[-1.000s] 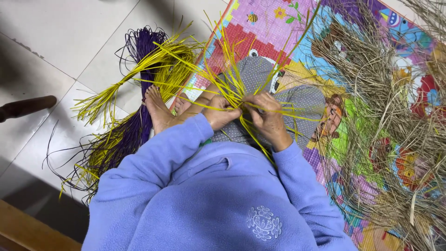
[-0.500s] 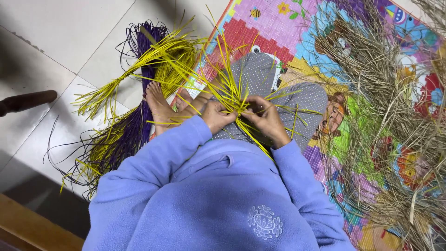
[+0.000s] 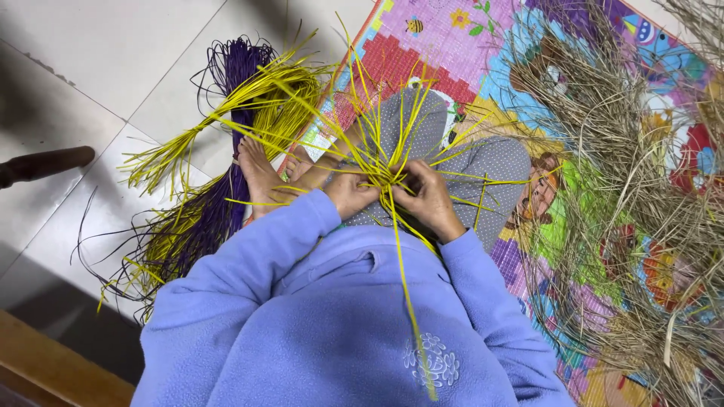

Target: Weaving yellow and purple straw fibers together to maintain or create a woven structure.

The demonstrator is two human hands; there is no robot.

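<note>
Both my hands meet over my lap, in lilac-blue fleece sleeves. My left hand (image 3: pixel 349 193) and my right hand (image 3: pixel 431 199) pinch the crossing point of a cluster of thin yellow strands (image 3: pixel 381 172). The strands fan out upward and sideways from that point. One long strand runs down over my chest. Under the hands are my knees in grey dotted trousers (image 3: pixel 483 162), and my bare feet (image 3: pixel 262 175) rest at the mat's edge.
A bundle of yellow strands (image 3: pixel 256 94) and a bundle of purple strands (image 3: pixel 215 215) lie on the tiled floor to the left. A large heap of dry straw (image 3: pixel 641 151) covers the colourful play mat (image 3: pixel 445 38) on the right. A dark wooden handle (image 3: pixel 45 163) lies far left.
My hands have drawn closer to my body with the yellow cluster. The strands now stand higher and spread wider, and one long strand has fallen across my chest.
</note>
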